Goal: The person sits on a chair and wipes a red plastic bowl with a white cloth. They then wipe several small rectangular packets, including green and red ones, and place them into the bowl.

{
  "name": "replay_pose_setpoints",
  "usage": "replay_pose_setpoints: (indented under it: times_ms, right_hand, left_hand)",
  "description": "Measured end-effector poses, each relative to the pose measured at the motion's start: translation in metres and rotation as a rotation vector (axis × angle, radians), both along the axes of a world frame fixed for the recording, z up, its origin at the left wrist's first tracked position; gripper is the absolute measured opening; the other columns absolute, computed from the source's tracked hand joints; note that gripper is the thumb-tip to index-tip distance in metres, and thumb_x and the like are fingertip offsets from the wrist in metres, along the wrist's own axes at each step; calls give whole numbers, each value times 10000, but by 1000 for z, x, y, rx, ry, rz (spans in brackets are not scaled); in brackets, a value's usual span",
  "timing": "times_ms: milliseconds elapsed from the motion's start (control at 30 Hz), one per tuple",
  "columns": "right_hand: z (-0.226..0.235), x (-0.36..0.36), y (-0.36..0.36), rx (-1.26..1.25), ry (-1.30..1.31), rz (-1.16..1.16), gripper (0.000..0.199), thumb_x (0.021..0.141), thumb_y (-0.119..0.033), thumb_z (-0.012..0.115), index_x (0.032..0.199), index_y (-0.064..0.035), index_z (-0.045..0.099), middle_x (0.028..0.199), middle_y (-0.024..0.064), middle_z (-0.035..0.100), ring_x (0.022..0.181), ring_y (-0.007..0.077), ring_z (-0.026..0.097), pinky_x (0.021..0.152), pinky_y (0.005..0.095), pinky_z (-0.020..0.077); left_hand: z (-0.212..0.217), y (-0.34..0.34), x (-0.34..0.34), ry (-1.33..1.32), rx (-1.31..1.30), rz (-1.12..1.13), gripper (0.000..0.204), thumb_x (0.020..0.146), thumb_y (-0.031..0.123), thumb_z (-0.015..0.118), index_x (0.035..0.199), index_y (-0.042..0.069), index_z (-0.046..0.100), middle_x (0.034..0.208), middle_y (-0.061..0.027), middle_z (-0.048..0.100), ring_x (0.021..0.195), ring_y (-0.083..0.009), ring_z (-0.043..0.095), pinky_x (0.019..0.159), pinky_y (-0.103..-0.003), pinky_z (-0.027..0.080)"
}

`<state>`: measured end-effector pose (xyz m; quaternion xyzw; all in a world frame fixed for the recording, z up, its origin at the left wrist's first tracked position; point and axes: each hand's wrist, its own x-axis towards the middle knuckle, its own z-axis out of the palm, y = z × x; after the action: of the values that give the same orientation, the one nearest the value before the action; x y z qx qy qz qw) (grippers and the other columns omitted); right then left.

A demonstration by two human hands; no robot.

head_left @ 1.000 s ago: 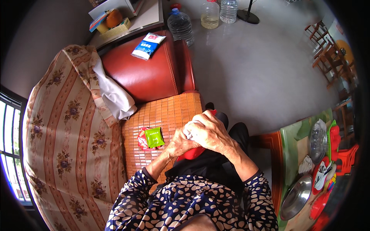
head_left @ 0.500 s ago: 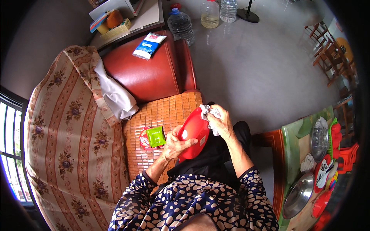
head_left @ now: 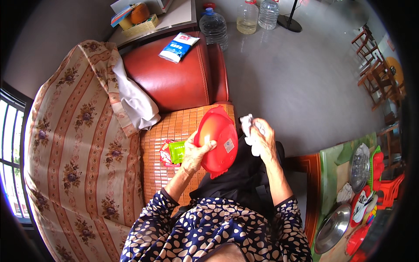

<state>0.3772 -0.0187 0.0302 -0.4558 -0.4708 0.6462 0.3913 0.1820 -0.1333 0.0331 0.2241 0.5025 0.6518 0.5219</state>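
Over my lap, my left hand grips a red plastic basin by its side, the thumb pressed on its outer face. The basin is tilted, its underside turned partly up, with a pale square sticker on it. To the right of the basin, and apart from it, my right hand clutches a crumpled white cloth. A green packet lies on a red-and-white packet on the woven seat, just left of my left hand.
A blue-and-white packet rests on the red leather armrest. Flowered fabric covers the sofa at left. On the green-edged table at right stand a metal basin, a clear bowl and red items. Large water bottles stand beyond the armrest.
The red basin has turned so that more of its underside and the sticker show. My right hand with the cloth has moved off its rim, to the right.
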Motion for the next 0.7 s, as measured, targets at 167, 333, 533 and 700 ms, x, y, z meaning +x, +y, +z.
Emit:
replay_pose_setpoints:
  times_ms: [167,333,533,700]
  right_hand:
    - [2,-40,-14,850,-352,-109,368,799,-33,669,1162,-52,611,1057,145,593,976,324,569,862,395,472]
    - [8,-37,-43,994,-381,-38,346,746,22,677,1083,-33,618,1106,149,571,991,339,553,855,411,475]
    - [-1,-7,-65,1039,-370,228,331,719,20,679,1034,-63,621,1069,137,575,888,335,573,788,400,503]
    - [0,21,-60,951,-405,345,290,717,6,684,994,-62,633,961,124,593,869,313,593,766,396,513]
  left_hand:
    - [-4,10,29,-48,24,23,382,859,129,717,1197,21,576,1062,-39,645,934,-110,609,860,-278,519]
    - [-24,18,28,-238,3,122,250,970,249,570,1126,56,602,1021,-8,647,897,-79,595,807,-243,498]
    - [-35,18,26,-351,19,204,247,933,240,618,1105,62,611,1022,-29,662,890,-109,617,819,-273,506]
    - [-22,21,20,-371,-47,316,253,933,229,575,1139,82,566,1051,-62,635,926,-175,609,835,-357,523]
